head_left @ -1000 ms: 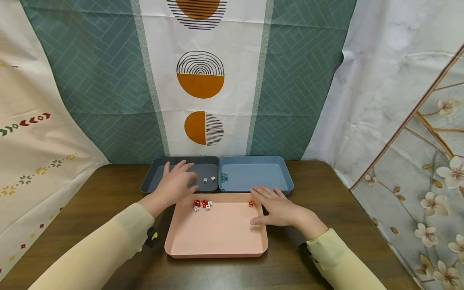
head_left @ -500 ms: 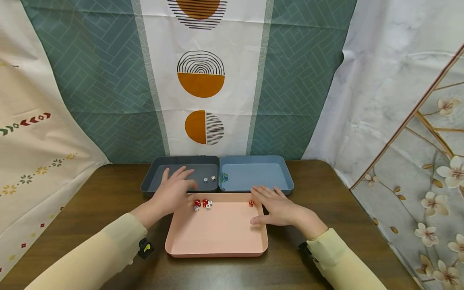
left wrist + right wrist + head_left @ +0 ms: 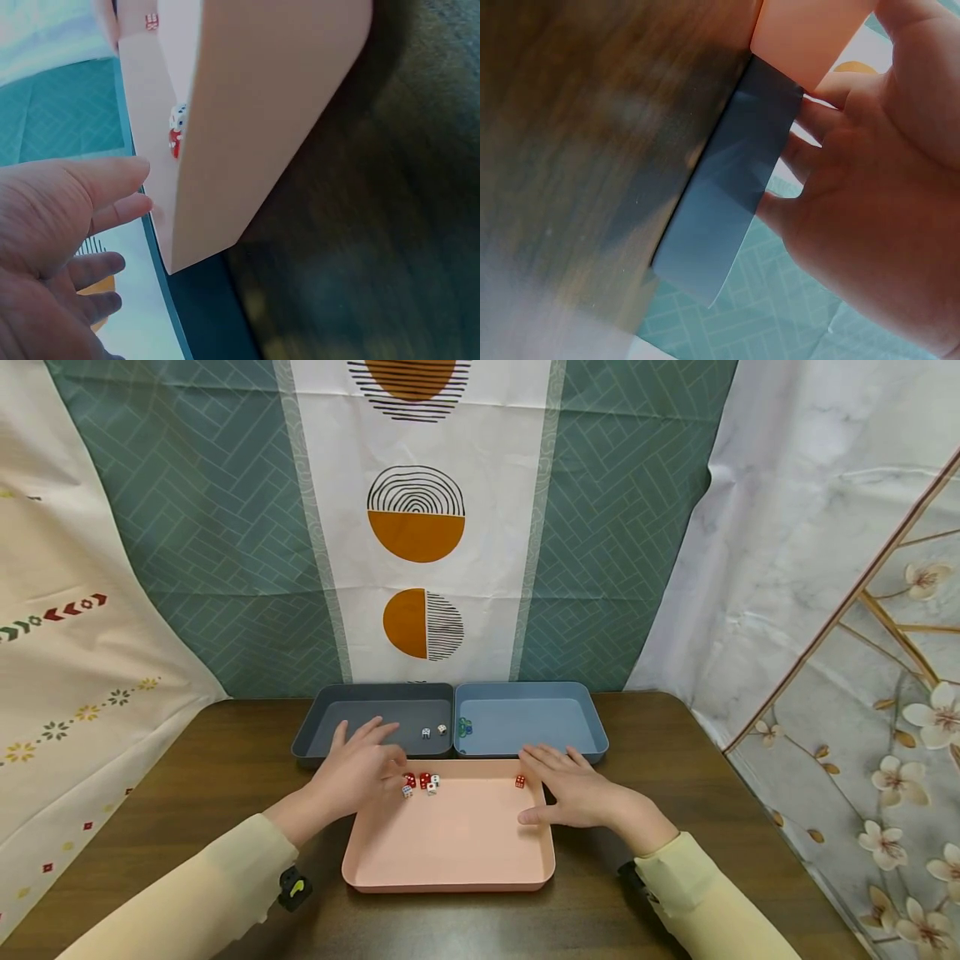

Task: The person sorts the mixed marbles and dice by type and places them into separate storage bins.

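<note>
My left hand [image 3: 352,774] hovers over the far left corner of a pink tray [image 3: 457,852], its thumb and fingers apart and nothing between them in the left wrist view. Close by its fingertips, red dice [image 3: 425,781] and white dice [image 3: 407,792] lie in a loose group inside the tray. A lone red die [image 3: 520,782] sits in the far right corner. Beside that corner my right hand [image 3: 573,789] spreads its fingers across the pink tray's right edge and the front of a blue tray [image 3: 536,722]. It holds nothing.
Behind the pink tray, a dark grey tray [image 3: 360,702] stands left of the blue one, with two white dice [image 3: 426,733] in it. Small green and blue pieces [image 3: 465,727] lie at the blue tray's left side. Patterned cloths hang around the wooden table [image 3: 225,752].
My left hand has drawn back from over the dark grey tray toward me, down to the pink tray's far left corner. The right hand and the dice have stayed put.
</note>
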Available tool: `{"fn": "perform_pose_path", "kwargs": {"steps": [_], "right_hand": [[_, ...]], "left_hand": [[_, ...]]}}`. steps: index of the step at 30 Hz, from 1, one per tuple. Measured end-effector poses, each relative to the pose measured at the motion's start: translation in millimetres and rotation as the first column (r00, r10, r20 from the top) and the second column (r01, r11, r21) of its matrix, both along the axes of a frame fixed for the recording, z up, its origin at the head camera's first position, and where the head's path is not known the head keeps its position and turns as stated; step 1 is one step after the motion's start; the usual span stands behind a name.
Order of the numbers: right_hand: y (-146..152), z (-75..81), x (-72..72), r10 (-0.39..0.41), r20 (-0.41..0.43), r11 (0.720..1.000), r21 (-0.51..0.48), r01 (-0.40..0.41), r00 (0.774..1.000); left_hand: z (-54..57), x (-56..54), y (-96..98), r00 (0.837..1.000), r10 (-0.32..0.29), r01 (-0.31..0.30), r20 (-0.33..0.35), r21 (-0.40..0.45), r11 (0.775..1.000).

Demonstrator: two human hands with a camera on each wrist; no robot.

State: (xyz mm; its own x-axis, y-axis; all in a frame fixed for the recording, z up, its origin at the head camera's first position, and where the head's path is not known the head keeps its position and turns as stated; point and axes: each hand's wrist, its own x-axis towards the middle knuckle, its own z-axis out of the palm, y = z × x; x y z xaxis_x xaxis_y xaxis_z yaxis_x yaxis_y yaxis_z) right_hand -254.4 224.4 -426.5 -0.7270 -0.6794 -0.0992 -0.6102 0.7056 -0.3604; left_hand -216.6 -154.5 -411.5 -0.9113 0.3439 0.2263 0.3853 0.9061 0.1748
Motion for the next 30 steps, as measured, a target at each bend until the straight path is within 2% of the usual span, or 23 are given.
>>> {"fn": "perform_pose_path", "kwargs": {"steps": [11,30], "right_hand": [[1,-1.8,-2.4,-0.005,0.006,1.0,-0.004,0.005,1.0],[1,-1.9,-2.3,-0.005,0.006,1.0,0.003,0.005,1.0]], "left_hand": [[-7.1,4.0,-0.4,0.999,-0.006,0.006,0.035,0.013,1.0],[-20.2,2.5,-2.4,1.0,0.006,-0.005,0.029,-0.015,1.0]]}}
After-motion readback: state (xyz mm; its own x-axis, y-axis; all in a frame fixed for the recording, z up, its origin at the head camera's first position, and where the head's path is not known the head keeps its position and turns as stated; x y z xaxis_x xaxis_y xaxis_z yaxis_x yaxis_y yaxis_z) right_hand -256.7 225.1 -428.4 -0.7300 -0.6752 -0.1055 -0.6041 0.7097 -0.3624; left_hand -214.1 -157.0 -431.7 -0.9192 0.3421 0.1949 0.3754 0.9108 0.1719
